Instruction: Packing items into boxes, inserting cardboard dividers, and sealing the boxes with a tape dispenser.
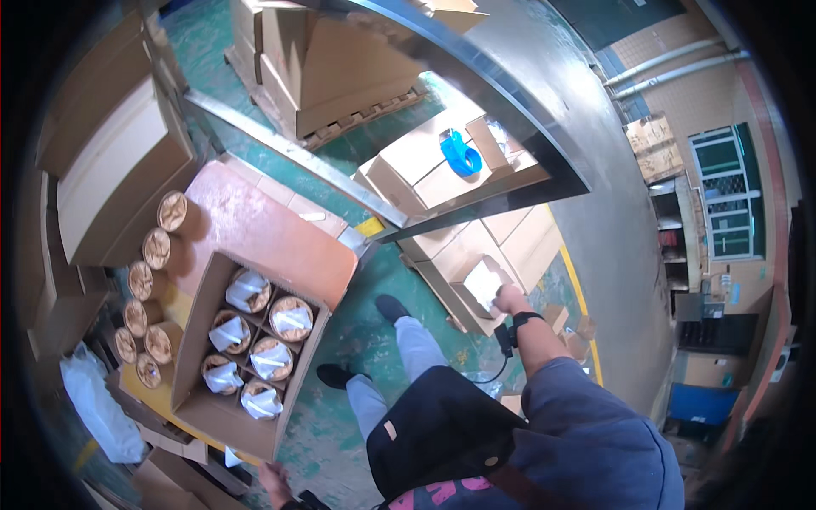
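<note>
My right hand (pixel 510 299) reaches to bright white paper (pixel 483 285) in a small open box on stacked cartons. Glare blurs its fingertips, so I cannot tell whether they grip a sheet. Low in the picture, my left hand (pixel 274 483) hangs beside the near corner of an open divided carton (pixel 295 408), its fingers loosely apart and nothing visible in them. Several round, brown-wrapped items stand in that carton's compartments, each topped by a folded white sheet (pixel 291 319). A small white piece (pixel 232 457) shows near the left hand, apart from it.
The carton rests on an orange-topped table (pixel 280 225). Several wrapped cylinders (pixel 158 248) stand at its left. A metal frame (pixel 289 153) crosses above. Behind it, a blue tape dispenser (pixel 460 155) sits on cartons. Large boxes (pixel 123 161) stand left; a plastic bag (pixel 100 408) lies below.
</note>
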Tool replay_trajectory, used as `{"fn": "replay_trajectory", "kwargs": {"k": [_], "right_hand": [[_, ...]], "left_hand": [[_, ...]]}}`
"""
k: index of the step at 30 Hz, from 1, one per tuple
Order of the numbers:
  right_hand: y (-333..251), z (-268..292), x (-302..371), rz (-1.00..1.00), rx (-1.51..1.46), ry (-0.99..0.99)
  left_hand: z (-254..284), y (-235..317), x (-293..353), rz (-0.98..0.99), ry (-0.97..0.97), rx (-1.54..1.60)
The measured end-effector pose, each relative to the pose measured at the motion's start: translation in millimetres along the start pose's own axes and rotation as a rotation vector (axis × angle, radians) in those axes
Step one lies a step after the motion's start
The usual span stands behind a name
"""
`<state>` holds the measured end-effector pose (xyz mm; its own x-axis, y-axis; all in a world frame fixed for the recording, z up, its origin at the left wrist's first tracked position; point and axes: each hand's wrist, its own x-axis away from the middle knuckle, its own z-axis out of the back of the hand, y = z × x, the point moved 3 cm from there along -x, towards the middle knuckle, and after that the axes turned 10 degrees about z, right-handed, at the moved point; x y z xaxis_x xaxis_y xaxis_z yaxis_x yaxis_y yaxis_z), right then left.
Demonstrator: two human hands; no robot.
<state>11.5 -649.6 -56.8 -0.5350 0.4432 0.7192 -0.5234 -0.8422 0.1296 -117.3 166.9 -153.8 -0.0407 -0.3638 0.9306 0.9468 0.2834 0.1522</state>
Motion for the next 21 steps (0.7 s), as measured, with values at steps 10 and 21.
{"fn": "replay_trajectory", "kwargs": {"k": [10,21], "right_hand": [[31.4,240.6,-213.7,0.241,-0.464,0.994],[24.9,301.5,-384.0,-0.137,-0.653,0.424]], "left_hand": [[-98.2,-135.6,176.7,0.269,-0.172,-0.196],[-219.4,-125.2,248.0,0.315,-0.04,-0.302]]}}
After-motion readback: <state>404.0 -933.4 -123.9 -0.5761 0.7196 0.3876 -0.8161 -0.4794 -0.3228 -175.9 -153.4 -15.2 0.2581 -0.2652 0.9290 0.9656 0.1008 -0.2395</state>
